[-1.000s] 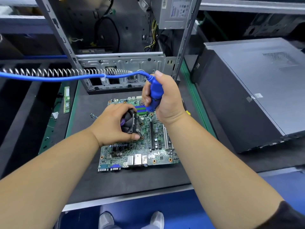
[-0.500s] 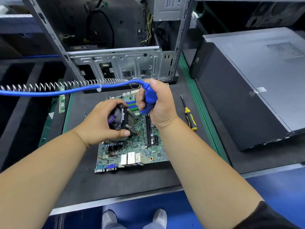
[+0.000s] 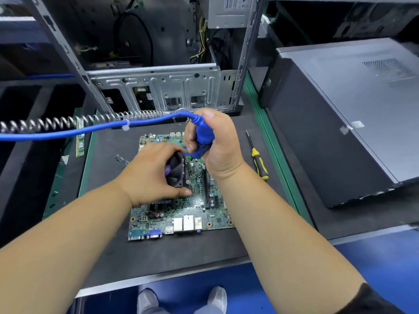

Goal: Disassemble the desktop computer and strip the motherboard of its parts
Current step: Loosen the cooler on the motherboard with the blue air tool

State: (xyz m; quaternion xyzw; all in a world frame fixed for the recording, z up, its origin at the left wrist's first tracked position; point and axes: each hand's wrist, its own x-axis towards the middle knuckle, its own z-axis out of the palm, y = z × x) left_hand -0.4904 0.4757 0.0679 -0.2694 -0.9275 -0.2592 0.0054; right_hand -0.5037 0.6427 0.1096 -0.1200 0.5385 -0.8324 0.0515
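A green motherboard point(image 3: 192, 214) lies flat on the dark mat in the middle of the bench. On it sits a black cooler fan point(image 3: 175, 169), tilted up on one side, and my left hand point(image 3: 149, 175) grips it from the left with the thumb along its near edge. My right hand point(image 3: 217, 146) holds a blue powered screwdriver point(image 3: 203, 138) upright over the board just right of the fan; its tip is hidden behind my fingers. A blue hose and a coiled cable point(image 3: 68, 123) run from the tool to the left.
The stripped metal computer case point(image 3: 158, 87) stands open behind the board. A closed grey tower point(image 3: 340, 123) lies on its side at the right. A yellow-and-black hand screwdriver point(image 3: 258, 159) lies right of the board. A memory stick point(image 3: 79, 141) rests at the mat's left edge.
My view has dropped and shifted, bringing the hand screwdriver into sight. Both hands keep their grips on the fan and the powered screwdriver over the board.
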